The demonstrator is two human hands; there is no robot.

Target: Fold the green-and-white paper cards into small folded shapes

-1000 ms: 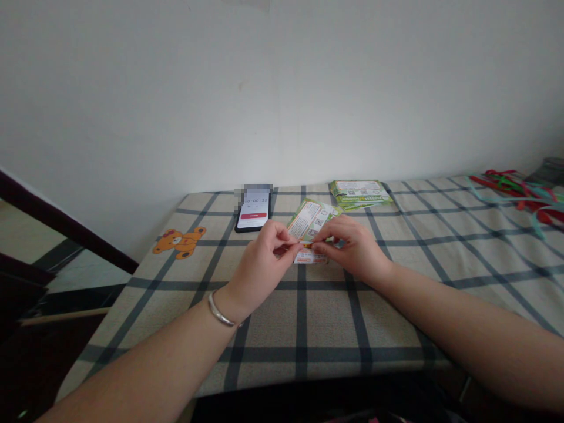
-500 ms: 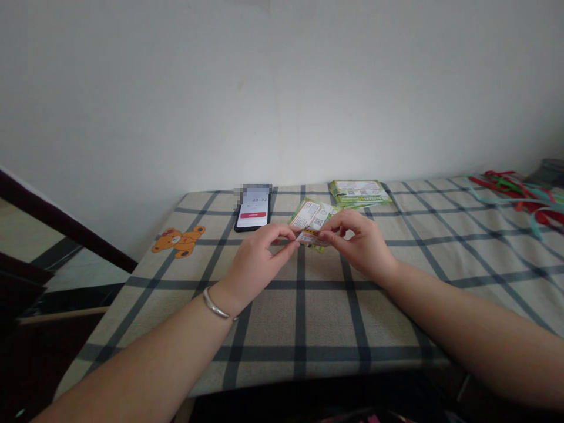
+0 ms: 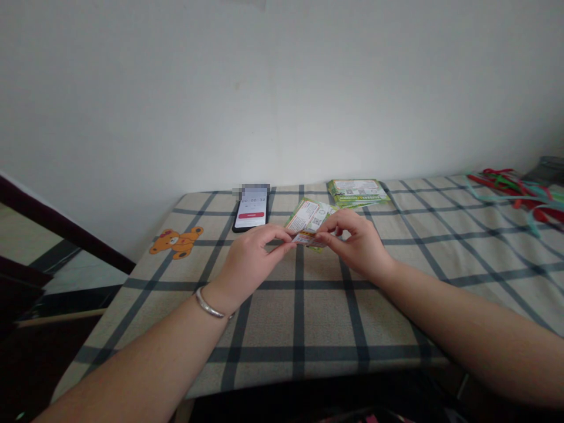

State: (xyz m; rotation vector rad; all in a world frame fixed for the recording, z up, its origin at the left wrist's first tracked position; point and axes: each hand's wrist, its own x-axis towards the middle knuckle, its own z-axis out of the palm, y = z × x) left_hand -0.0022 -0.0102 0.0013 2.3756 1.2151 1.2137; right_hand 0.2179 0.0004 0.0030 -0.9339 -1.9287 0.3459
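Note:
A printed green and white paper leaflet (image 3: 311,216) is held between my two hands above the checked tablecloth, its near part folded or bent up. My left hand (image 3: 255,252) pinches the leaflet's near left corner between thumb and fingers. On the other side, my right hand (image 3: 355,241) grips its near right part, fingertips partly covering the print. Behind the right hand lies a stack of similar green and white leaflets (image 3: 359,192), close to the wall.
A phone (image 3: 251,211) with a running timer lies beyond my left hand. An orange teddy bear picture (image 3: 176,242) is on the cloth (image 3: 273,317) at left. Tangled red, green and pale blue ribbons (image 3: 524,197) lie at far right. A wall (image 3: 282,88) rises behind the table.
My left hand has shifted slightly left, still pinching the leaflet's corner. My right hand keeps its hold with little movement. The phone's timer has advanced from 32 to 33.

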